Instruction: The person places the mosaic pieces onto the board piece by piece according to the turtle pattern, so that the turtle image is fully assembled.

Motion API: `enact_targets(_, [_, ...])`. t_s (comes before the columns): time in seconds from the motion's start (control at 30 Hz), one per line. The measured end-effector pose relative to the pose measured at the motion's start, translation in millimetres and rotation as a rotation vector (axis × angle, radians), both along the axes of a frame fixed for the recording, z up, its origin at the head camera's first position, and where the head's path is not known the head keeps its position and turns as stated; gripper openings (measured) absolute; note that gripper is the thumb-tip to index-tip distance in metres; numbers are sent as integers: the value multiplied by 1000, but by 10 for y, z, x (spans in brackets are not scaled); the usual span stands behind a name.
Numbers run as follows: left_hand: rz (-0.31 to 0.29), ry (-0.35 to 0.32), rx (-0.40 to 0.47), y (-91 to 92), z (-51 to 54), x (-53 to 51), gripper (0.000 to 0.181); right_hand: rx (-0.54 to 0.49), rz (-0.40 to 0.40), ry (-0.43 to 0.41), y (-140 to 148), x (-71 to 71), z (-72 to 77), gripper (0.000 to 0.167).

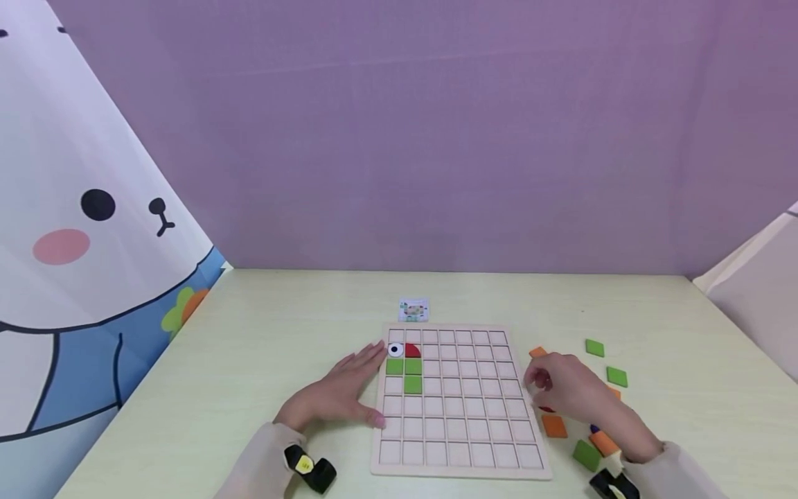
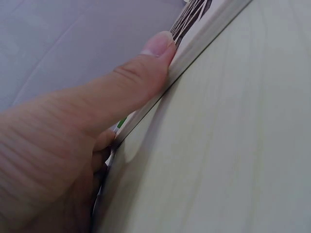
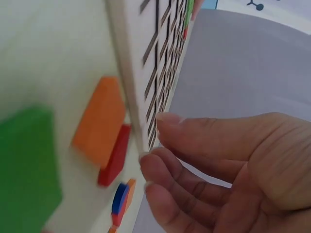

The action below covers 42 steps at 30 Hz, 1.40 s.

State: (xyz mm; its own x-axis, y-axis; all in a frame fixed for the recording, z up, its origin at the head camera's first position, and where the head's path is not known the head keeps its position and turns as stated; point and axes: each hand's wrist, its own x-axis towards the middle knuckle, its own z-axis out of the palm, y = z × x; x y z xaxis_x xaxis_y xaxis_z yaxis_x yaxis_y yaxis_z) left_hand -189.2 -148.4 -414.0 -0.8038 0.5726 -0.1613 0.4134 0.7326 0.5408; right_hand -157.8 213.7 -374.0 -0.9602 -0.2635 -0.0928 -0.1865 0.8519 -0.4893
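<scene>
A pale wooden grid board [image 1: 464,470] lies on the table. In its upper left cells sit an eye tile [image 1: 395,350], a red rounded tile [image 1: 413,351] and several green tiles [image 1: 413,384]. My left hand [image 1: 337,396] rests along the board's left edge with its fingers stretched; in the left wrist view the thumb [image 2: 138,73] presses on the rim. Over the board's right edge hovers my right hand [image 1: 567,384], loosely bent. The right wrist view shows a gap between its thumb [image 3: 204,138] and fingers, with no tile visible there.
Right of the board lie loose tiles: orange [image 1: 554,426], green [image 1: 587,455] and others partly behind the right hand. In the right wrist view a red tile [image 3: 114,158] and a blue one [image 3: 119,198] show. A small picture card [image 1: 413,310] lies behind the board.
</scene>
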Motion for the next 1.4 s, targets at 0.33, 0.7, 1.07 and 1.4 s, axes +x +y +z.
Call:
enact_targets(0.33, [2, -5, 1, -12, -9, 10, 114, 16, -21, -36, 166, 29, -66, 27])
enact_targets(0.7, [-12, 13, -13, -30, 20, 26, 113, 49, -32, -47, 193, 24, -106, 22])
enact_targets(1.07, [-15, 5, -14, -19, 19, 14, 112, 57, -33, -50, 200, 25, -122, 23])
enact_targets(1.4, [-18, 4, -8, -21, 7, 12, 113, 73, -77, -90, 199, 20, -131, 19])
